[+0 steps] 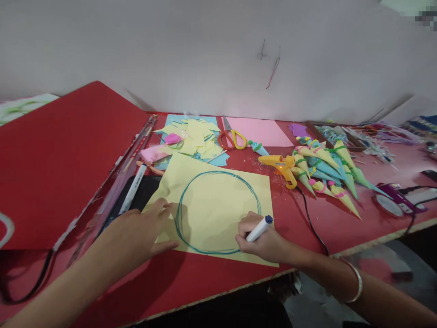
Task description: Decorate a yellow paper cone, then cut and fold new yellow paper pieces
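Note:
A sheet of yellow paper [218,209] lies on the red table, bearing a large circle in blue-green ink with doubled lines in places. My right hand [261,239] grips a white marker [258,229] with a dark blue end pointing up; its tip is hidden by my fingers, near the circle's lower right. Resting on the sheet's left edge, my left hand [146,230] is open with fingers spread. Just beyond it, a second white marker [134,189] lies on a dark flat object [124,193].
Yellow paper scraps [196,139] and scissors [232,136] lie behind the sheet. To the right are a yellow glue gun [280,167] with a black cord, a pile of paper cones [327,166] and a purple device [404,199]. A large red board [68,168] stands left.

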Motion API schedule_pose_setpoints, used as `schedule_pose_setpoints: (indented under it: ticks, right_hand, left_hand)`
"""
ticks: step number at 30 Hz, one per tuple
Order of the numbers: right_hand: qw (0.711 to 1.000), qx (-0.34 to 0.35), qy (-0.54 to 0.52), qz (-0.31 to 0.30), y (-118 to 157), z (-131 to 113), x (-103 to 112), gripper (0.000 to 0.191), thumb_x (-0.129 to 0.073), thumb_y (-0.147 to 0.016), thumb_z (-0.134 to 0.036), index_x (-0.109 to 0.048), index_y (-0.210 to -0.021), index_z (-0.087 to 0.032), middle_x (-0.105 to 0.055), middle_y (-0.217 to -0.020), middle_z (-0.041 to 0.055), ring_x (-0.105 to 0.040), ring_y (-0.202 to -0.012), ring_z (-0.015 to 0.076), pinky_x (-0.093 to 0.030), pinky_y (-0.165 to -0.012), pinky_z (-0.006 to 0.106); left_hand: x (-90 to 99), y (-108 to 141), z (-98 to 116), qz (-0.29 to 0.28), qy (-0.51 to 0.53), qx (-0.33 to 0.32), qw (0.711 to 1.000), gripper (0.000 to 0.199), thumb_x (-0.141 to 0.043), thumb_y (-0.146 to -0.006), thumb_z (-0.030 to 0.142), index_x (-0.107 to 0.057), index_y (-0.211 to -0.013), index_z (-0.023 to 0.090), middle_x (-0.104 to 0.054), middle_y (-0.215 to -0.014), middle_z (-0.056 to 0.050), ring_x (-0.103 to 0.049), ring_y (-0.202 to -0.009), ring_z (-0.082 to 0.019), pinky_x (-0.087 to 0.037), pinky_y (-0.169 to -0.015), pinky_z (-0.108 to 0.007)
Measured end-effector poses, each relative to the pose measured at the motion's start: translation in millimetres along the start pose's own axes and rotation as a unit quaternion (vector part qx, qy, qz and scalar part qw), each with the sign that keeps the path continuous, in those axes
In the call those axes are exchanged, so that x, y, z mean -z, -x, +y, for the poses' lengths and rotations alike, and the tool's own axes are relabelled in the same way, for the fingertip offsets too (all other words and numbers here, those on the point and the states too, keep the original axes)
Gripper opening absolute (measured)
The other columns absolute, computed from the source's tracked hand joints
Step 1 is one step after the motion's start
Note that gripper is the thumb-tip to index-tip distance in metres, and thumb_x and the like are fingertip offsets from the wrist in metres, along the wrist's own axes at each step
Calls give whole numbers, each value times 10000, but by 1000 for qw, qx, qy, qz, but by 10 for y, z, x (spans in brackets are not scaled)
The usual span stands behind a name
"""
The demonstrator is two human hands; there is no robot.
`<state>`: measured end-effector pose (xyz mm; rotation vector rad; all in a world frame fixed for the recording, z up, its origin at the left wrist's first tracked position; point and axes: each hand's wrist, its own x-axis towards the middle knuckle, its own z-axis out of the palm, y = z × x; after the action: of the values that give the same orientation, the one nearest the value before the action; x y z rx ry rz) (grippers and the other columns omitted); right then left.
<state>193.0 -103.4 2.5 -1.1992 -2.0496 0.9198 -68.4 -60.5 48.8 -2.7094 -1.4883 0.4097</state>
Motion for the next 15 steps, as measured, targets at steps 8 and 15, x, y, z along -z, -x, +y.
schedule_pose_setpoints:
  ticks: [8, 15]
  right_hand:
    - [996, -54, 22, 67, 180, 136, 237, 306, -452, -764, -195, -288, -505, -194, -353, -478, -53, -349, -474, 86, -279, -516, 235]
    - [962, -135, -77, 225, 316, 213, 352, 289, -482, -801, -320, -429, -547, -194, -392, -491, -43, -355, -470, 97, -289, -442, 213]
  left_hand:
    - [134, -9, 72, -37, -33, -2, 999, 351, -486, -790, 240, -593, -1119, 184, -555, -1199, -143, -608, -579, -241, -477, -570, -408]
    - [191, -52, 138, -56, -31, -24, 998, 310, -426, -779, 127, -678, -941, 204, -652, -991, -126, -620, -577, -247, -495, -578, -424]
